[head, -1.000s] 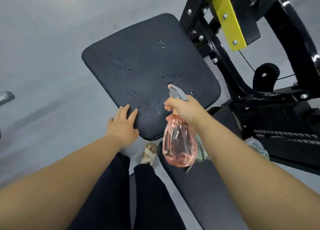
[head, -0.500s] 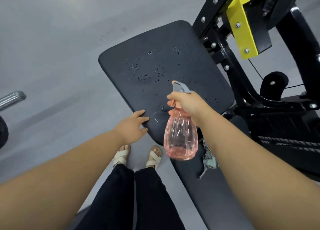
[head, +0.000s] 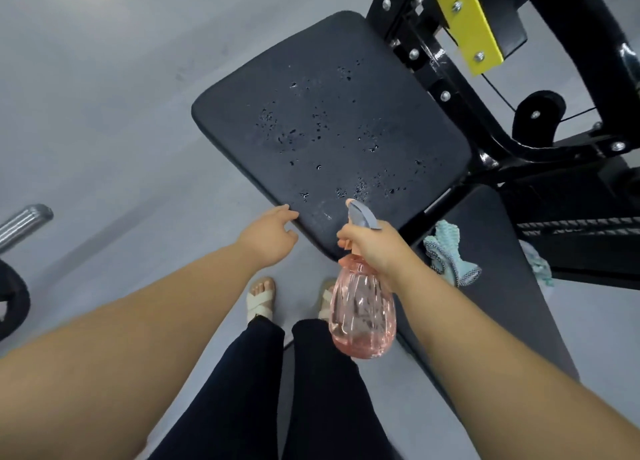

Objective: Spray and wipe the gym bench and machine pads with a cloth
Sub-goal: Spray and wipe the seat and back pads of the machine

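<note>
While right hand (head: 372, 243) grips pink spray bottle (head: 362, 317), left hand (head: 268, 236), loosely open, touches the seat pad (head: 398, 120) edge. Droplets (head: 287, 137) dot centre frame.

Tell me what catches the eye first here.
The pink bottle, gripped by the right hand at centre, points its nozzle at the black pad beyond, which is beaded with droplets. The left hand sits at the pad's near edge. A yellow plate stands out at top right, and a teal cloth lies on the bench right of the bottle.
</note>
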Demonstrator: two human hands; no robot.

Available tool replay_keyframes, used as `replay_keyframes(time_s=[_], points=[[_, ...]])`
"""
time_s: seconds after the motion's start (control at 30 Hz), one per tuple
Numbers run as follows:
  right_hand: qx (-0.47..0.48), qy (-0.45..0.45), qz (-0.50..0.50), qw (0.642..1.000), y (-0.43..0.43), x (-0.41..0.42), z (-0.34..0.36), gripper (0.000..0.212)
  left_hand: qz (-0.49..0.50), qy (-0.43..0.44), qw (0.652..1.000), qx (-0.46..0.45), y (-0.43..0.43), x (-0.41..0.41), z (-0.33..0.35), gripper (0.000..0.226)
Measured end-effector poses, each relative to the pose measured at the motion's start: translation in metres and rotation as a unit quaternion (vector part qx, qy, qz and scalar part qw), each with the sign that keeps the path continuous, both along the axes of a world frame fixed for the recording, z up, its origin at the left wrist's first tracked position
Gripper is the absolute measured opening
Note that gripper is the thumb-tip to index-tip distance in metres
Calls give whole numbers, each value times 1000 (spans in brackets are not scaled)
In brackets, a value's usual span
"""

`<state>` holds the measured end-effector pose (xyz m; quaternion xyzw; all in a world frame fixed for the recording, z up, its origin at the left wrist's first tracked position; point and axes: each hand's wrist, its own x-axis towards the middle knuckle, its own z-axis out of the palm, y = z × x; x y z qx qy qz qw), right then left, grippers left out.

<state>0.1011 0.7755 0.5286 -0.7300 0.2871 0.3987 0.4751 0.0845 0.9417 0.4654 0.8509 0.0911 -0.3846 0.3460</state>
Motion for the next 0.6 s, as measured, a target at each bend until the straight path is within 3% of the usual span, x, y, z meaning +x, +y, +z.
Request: replay_keyframes(time_s=[0.17,0.23,0.33,0.4,0.5,0.6], points=[[19,-25,-67,997,-45,-10,12,9,12,-16,1000,-18,-40,5,14,41],[47,-72,-94,992,-64,-11,16,9,5,-2,995,-100,-61,6,29,44],[77,-145,-164,973,-96,-14,21,24,-76,123,951,-275,-102,5,58,67],[82,-197,-210,954,-117,-17,21,36,-132,125,931,-316,-129,2,64,84],[129,-247,-316,907,-141,-19,24,37,-174,2,963,-206,-161,0,59,109],[130,-261,-347,891,-170,-23,25,33,-192,-121,969,-103,-191,3,54,94]])
